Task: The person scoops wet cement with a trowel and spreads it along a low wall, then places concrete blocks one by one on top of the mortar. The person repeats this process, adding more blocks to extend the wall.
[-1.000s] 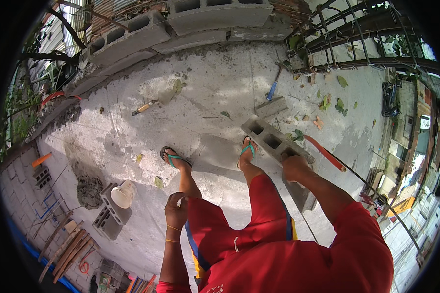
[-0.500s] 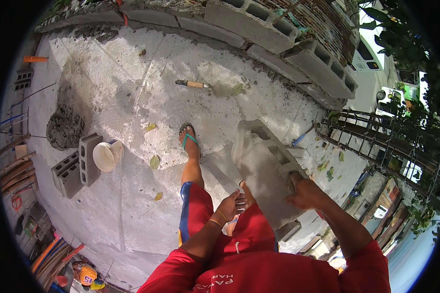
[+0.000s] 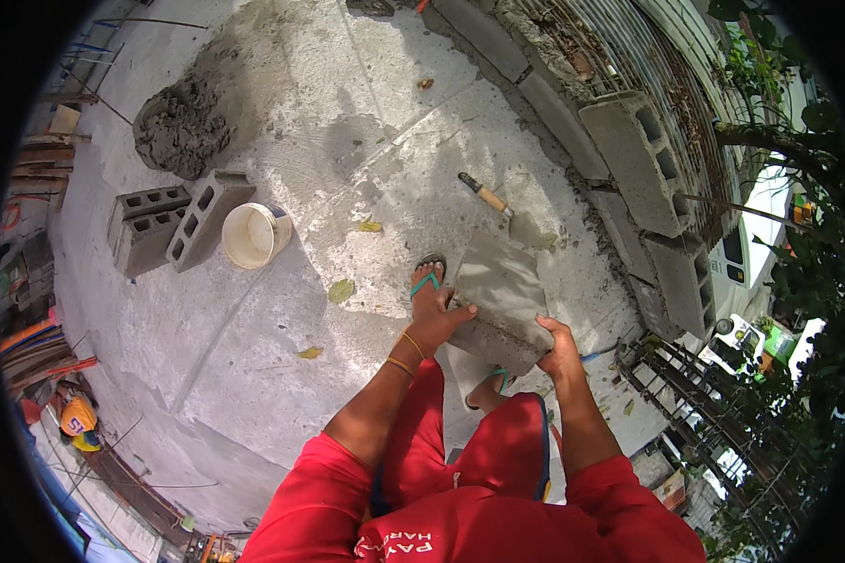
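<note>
A grey concrete hollow block (image 3: 499, 277) is gripped in front of my legs, one hand at each end of its near edge. My left hand (image 3: 432, 321) wraps its left end, thumb on top. On the right end, my right hand (image 3: 558, 343) has its thumb on the upper edge and its fingers hidden beneath or behind. A trowel (image 3: 484, 193) with a wooden handle lies on the concrete just beyond the block. My sandalled left foot (image 3: 428, 272) is beside the block's left side, partly behind my left hand.
A low block wall (image 3: 563, 122) runs along the right, with loose hollow blocks (image 3: 634, 159) set on it. To the left are a white bucket (image 3: 253, 236), more hollow blocks (image 3: 200, 223) and wet mortar (image 3: 183, 131). Rebar cages (image 3: 723, 422) lie right; a person (image 3: 78, 417) is far lower left.
My left hand, free before, now grips the block along with my right. The block has turned and moved in front of my legs. The view has swung, shifting the surroundings.
</note>
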`<state>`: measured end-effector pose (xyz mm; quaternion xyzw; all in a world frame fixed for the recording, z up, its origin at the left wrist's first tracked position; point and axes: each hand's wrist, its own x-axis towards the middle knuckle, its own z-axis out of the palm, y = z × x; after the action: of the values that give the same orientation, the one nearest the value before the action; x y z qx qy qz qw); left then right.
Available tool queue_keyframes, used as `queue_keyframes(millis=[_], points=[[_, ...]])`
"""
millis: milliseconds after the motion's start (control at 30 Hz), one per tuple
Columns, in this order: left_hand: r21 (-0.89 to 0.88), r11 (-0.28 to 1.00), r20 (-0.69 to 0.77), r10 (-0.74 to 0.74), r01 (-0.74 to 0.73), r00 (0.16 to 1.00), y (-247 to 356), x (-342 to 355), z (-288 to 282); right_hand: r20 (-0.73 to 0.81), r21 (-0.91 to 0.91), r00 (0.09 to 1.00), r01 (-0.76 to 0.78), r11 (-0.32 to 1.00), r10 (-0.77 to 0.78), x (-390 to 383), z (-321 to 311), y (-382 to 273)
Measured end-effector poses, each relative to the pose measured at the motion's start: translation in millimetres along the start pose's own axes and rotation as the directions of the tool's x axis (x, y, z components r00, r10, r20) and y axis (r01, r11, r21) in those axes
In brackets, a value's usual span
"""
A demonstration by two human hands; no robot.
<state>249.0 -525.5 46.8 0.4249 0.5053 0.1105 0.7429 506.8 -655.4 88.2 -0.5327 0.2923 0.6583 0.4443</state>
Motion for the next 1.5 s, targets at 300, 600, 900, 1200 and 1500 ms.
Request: queue_keyframes(millis=[300, 600, 900, 1200, 1500], points=[[0.194, 0.975, -0.036, -0.101, 0.106, 0.994, 59, 87, -45, 0.019, 0.188, 0.999, -0.045, 0.981, 0.042, 141, 32, -1], [0.273, 0.951, -0.17, -0.097, 0.142, 0.981, 36, 141, -21, 0.113, 0.156, 0.985, -0.146, 0.977, 0.129, 212, 14, -42], [0.604, 0.791, -0.249, 0.072, 0.097, 0.966, 71, 141, 18, -0.235, -0.743, 0.96, -0.079, 0.664, -0.149, 161, 45, -102], [0.52, 0.851, -0.454, 0.204, 0.071, 0.867, 82, 150, 66, 0.051, -0.947, 0.999, 0.047, -0.318, -0.001, 158, 247, -163], [0.163, 0.93, -0.487, 0.365, -0.328, 0.793, 51, 144, 93, -0.181, -0.69, 0.979, -0.056, -0.721, 0.097, 183, 245, -185]])
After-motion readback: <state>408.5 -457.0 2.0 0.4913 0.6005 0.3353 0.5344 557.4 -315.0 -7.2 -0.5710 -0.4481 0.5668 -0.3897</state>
